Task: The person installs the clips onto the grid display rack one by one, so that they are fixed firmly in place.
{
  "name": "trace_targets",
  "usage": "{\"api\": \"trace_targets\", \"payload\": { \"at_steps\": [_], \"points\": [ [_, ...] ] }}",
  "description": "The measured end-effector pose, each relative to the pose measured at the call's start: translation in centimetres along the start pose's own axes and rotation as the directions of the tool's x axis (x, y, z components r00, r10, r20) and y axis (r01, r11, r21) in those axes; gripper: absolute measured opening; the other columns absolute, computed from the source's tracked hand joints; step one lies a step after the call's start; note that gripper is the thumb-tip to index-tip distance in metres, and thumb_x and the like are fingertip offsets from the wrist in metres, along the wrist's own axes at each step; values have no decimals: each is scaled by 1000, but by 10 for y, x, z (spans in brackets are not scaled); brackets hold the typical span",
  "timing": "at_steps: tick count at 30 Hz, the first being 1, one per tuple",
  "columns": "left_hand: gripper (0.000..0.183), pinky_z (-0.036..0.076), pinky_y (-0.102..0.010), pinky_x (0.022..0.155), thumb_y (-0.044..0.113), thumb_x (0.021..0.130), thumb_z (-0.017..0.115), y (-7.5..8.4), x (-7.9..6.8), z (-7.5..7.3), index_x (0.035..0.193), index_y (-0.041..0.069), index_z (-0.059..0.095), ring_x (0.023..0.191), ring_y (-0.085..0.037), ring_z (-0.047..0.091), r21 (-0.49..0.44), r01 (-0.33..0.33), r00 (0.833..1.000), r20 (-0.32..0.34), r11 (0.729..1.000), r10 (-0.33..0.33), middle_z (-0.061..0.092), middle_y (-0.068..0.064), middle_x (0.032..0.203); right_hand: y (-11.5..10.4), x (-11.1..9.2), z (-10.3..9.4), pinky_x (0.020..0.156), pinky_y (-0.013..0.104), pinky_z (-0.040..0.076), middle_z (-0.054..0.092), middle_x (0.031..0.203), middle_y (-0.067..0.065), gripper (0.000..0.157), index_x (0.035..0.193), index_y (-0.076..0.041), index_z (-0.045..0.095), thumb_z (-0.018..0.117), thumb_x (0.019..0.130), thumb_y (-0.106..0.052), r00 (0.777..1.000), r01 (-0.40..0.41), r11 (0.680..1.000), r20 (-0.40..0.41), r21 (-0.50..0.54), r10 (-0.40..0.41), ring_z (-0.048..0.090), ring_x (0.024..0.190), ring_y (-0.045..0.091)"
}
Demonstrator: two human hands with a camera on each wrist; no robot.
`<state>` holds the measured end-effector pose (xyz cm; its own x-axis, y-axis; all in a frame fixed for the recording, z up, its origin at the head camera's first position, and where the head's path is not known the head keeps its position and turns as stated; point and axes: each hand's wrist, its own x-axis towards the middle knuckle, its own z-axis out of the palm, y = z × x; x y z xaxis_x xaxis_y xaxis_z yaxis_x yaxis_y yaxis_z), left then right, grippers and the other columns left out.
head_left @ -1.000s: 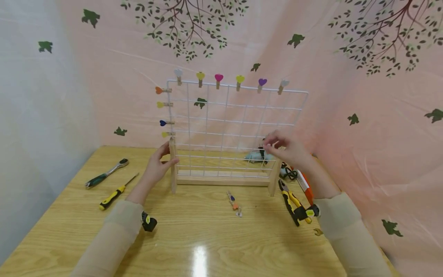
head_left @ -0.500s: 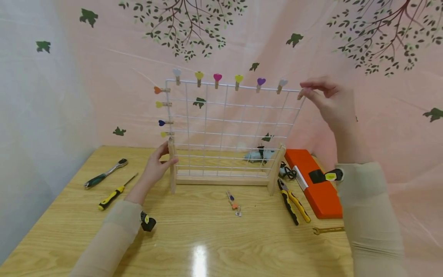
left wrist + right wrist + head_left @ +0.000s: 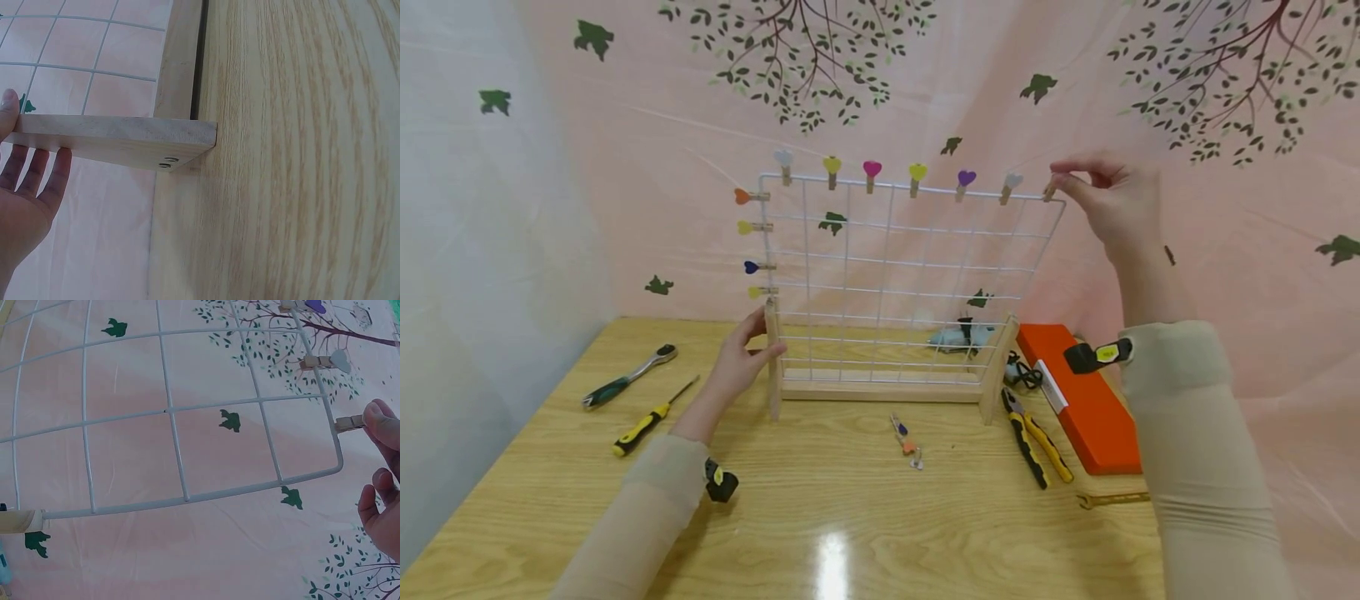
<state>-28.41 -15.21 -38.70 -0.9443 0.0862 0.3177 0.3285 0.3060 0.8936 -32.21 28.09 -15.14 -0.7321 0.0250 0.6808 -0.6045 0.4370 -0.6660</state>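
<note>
A white wire grid (image 3: pixel 887 225) stands upright in a wooden stand (image 3: pixel 880 391). Heart-topped clothespins line its top edge, such as the pink one (image 3: pixel 872 170), and its left edge, such as the dark blue one (image 3: pixel 752 267). My left hand (image 3: pixel 736 362) grips the stand's left upright (image 3: pixel 112 134), thumb on one face and fingers on the other. At the grid's top right corner my right hand (image 3: pixel 1112 204) pinches a small wooden clothespin (image 3: pixel 349 422). Its tip meets the top wire; my fingers cover its head. Several loose clothespins (image 3: pixel 908 447) lie before the stand.
On the left lie a ratchet (image 3: pixel 632 375) and a yellow screwdriver (image 3: pixel 643 427). To the right are pliers (image 3: pixel 1033 437), an orange case (image 3: pixel 1090 408) and a wrench (image 3: pixel 1112 498). A pale blue glue gun (image 3: pixel 955 337) sits behind the grid.
My right hand has risen from beside the stand's right upright to the grid's top right corner, bringing the clothespin to the wire. The left hand has stayed on the upright.
</note>
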Motion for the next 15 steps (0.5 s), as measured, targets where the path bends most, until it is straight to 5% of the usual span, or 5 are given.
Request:
{"api": "trace_targets", "payload": {
  "at_steps": [10,15],
  "points": [
    [70,41,-52,89,19,84,61,7,-3,1,142,10,22,120,-35,37,22,19,1000,-3,1000,-19,41,-22,127,2,-3,2,97,19,36,62,96,-3,22,99,-11,69,67,78,-18,996,-79,997,45,2,79,47,99,9],
    [69,40,-52,89,18,84,61,6,-3,0,141,9,23,119,-34,37,19,7,1000,-2,1000,-7,42,-22,127,3,-6,0,73,18,34,59,99,-4,25,103,-16,68,66,80,-25,997,-61,994,47,-94,66,40,93,8]
  ]
}}
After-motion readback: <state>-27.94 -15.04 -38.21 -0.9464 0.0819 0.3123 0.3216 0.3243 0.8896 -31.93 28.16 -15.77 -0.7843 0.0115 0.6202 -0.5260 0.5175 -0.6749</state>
